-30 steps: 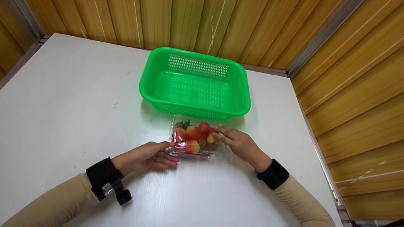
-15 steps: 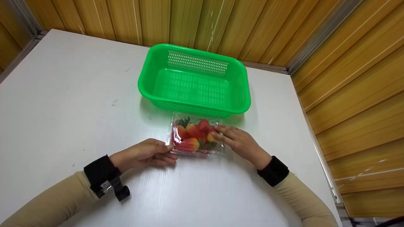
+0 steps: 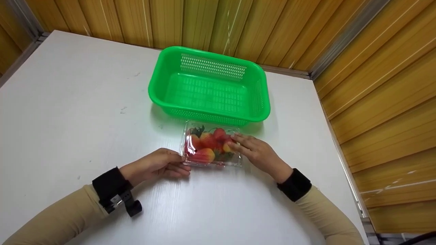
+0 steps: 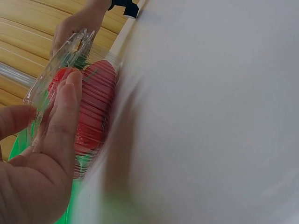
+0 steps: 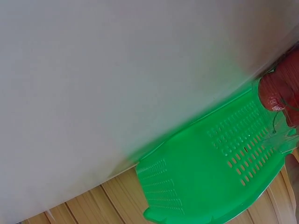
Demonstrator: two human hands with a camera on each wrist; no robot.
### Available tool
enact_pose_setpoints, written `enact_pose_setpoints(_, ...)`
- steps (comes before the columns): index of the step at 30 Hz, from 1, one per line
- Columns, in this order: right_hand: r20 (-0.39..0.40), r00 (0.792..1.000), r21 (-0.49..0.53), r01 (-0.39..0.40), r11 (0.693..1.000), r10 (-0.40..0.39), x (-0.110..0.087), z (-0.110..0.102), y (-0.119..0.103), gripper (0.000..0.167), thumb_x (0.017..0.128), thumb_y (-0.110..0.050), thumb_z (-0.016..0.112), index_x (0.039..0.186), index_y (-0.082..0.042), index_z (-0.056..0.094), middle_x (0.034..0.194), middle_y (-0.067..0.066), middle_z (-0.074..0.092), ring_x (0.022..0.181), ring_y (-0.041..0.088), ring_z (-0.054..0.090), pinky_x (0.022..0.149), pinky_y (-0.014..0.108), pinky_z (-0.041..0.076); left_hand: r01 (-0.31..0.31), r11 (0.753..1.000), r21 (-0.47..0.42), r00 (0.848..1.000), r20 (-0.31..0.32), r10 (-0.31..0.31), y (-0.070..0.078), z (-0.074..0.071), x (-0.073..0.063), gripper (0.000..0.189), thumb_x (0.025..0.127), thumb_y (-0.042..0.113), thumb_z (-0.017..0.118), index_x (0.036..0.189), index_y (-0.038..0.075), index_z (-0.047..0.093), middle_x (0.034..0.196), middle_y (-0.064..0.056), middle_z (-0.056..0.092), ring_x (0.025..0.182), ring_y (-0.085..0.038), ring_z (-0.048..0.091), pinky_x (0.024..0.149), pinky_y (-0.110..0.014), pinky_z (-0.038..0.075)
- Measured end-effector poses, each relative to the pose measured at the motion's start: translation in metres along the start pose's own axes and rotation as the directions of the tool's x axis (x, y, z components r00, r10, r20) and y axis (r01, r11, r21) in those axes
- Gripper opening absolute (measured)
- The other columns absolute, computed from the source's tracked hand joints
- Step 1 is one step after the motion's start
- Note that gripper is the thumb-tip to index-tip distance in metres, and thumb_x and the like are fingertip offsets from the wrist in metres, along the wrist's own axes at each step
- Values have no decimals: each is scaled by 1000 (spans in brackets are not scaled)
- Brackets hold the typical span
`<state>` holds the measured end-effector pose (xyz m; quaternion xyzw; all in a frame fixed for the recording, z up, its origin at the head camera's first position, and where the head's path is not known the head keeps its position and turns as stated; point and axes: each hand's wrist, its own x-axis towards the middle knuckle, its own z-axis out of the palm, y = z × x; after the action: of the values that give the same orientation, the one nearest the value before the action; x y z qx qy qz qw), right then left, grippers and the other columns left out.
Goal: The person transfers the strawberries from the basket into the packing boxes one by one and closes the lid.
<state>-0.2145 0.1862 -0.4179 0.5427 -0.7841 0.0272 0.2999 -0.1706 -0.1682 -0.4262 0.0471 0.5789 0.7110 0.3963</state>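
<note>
A clear plastic clamshell box (image 3: 213,160) of red and yellow fruit lies on the white table in the head view, its lid down. My left hand (image 3: 158,165) pinches the box's near left corner, thumb on the rim and fingers under it. In the left wrist view, the left hand (image 4: 44,158) has its fingers along the box's ribbed side, red fruit (image 4: 96,102) showing through. My right hand (image 3: 259,153) rests straight fingers on the right part of the lid. The right wrist view shows only a sliver of that hand, beside the box.
A green perforated basket (image 3: 207,117) stands just beyond the box, with nothing in it. Behind it rises a wood-slat wall (image 3: 197,23), and another slatted wall (image 3: 385,119) runs along the table's right side. White table surface (image 3: 68,102) extends to the left.
The view has shifted slightly, so basket, box and table sit a little higher in the picture. Both hands keep about the same places on the box.
</note>
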Motion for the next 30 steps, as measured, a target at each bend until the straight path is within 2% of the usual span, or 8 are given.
enact_pose_setpoints(16,18,995,-3,-96,995,96,-2,-4,-9,62,71,7,85,128,-8,69,127,12,73,115,28,71,90,39,62,-83,994,75,996,30,81,-5,-1,1,30,103,5,48,119,-16,62,88,1,80,83,-8,78,81,-22,63)
enact_pose_setpoints(19,11,984,52,-180,982,180,-3,-7,-13,63,73,15,80,130,-6,66,130,15,70,117,31,69,88,39,62,-100,991,84,994,43,97,-6,-2,1,28,103,5,48,116,-14,63,88,2,80,83,-8,78,81,-23,63)
enact_pose_setpoints(21,32,953,150,-304,941,302,-3,-10,-18,58,78,17,74,132,0,62,131,19,68,118,34,68,88,40,62,-103,991,84,994,45,99,-7,-2,2,26,103,5,48,113,-11,65,88,2,80,83,-8,78,81,-23,63)
enact_pose_setpoints(23,126,869,308,-492,814,478,-2,-16,-23,50,87,12,67,136,4,56,130,22,65,116,36,67,86,38,63,-107,991,85,994,45,103,-8,-2,2,25,102,5,48,112,-9,67,87,3,80,83,-8,78,81,-23,63)
enact_pose_setpoints(24,197,806,390,-587,710,558,-2,-19,-25,46,93,6,65,137,5,53,129,23,65,114,36,68,85,37,63,-107,991,86,994,44,104,-8,-3,2,25,102,5,48,111,-8,67,87,3,80,83,-8,78,81,-23,63)
enact_pose_setpoints(26,370,650,504,-740,445,664,-3,-24,-28,42,101,-8,61,139,6,49,124,24,64,108,34,70,83,35,63,-103,991,81,994,42,100,-8,-3,1,25,102,6,48,112,-8,67,87,3,80,83,-8,77,81,-23,63)
enact_pose_setpoints(28,553,498,532,-828,177,668,-6,-27,-29,44,105,-22,57,139,5,48,116,23,67,99,29,73,78,31,63,-100,992,76,994,41,97,-8,-3,0,26,103,6,48,114,-9,66,87,3,80,83,-8,77,81,-23,63)
enact_pose_setpoints(30,699,410,514,-858,-13,585,-9,-29,-30,44,106,-28,53,134,5,50,106,19,69,91,24,74,75,30,62,-92,993,68,995,39,90,-8,-3,0,27,103,6,48,115,-11,65,87,3,80,83,-8,78,81,-22,63)
